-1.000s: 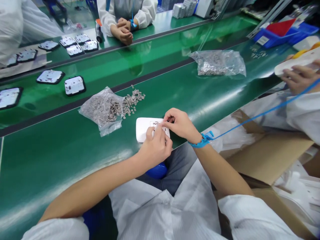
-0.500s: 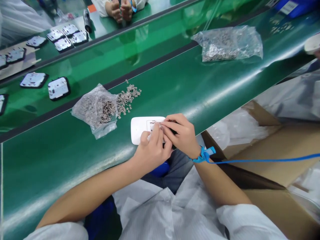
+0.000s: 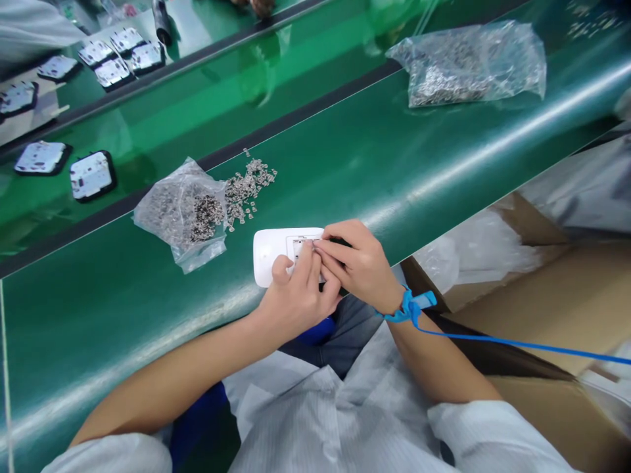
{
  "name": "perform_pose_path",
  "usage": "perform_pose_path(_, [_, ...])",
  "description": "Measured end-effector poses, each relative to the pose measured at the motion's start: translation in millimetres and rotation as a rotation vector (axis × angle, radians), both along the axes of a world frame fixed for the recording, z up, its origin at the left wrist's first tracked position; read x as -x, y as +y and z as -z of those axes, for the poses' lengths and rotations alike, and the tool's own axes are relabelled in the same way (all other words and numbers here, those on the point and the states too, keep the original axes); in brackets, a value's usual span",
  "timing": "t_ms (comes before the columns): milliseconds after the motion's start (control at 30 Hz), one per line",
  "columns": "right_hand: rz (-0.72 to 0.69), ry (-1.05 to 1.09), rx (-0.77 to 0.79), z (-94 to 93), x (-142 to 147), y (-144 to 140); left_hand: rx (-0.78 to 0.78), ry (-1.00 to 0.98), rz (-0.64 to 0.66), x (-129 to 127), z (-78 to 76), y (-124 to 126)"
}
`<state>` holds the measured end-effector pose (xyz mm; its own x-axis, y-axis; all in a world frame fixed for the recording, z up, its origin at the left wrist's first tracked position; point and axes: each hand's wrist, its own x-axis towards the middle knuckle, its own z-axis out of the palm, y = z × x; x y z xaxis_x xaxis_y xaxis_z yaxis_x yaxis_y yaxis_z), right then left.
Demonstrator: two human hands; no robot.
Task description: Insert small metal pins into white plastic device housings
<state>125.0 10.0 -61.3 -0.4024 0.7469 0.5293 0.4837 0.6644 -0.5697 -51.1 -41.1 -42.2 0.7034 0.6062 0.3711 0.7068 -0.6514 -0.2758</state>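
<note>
A white plastic housing (image 3: 267,257) with rounded corners lies flat on the near edge of the green bench, its recessed compartment facing up. My left hand (image 3: 300,286) rests over its right part, fingertips bent into the compartment and the thumb off to the left. From the right, my right hand (image 3: 359,264) meets it, thumb and index finger pinched at the same spot. Whatever lies between the fingertips is too small and covered to name. Beyond the housing, small metal pieces (image 3: 245,188) spill from an open clear plastic bag (image 3: 170,205).
A second clear bag (image 3: 473,66) of metal pieces lies at the back right. Several black-rimmed white panels (image 3: 92,175) sit at the left beyond a dark rail. Cardboard boxes (image 3: 532,299) stand at my right. A blue cord (image 3: 497,338) runs from my right wristband.
The view has shifted slightly, and the other person's hands have mostly left the top edge. My hands stay at the compartment with only slight finger movement.
</note>
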Motion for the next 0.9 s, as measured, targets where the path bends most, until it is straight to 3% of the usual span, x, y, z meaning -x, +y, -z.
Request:
perform_pose_path(200, [0.043, 0.054, -0.059, 3.8, 0, -4, -0.046, 0.048, -0.041, -3, -1.6, -4])
perform_pose_path(367, [0.104, 0.14, 0.092, -1.4, 1, 4, -0.091, 0.091, -0.075, -6, -1.9, -9])
perform_pose_path(533, [0.099, 0.03, 0.274, -4.2, 10, 33, -0.045, 0.081, -0.087, -7, -4.6, -10])
perform_pose_path(767, [0.034, 0.078, 0.232, 2.8, 14, 41, 0.035, 0.085, -0.175, -8, -2.0, -15])
perform_pose_path(900, [0.035, 0.007, 0.286, 3.2, 20, 39, 0.061, 0.067, -0.206, -9, 0.0, -18])
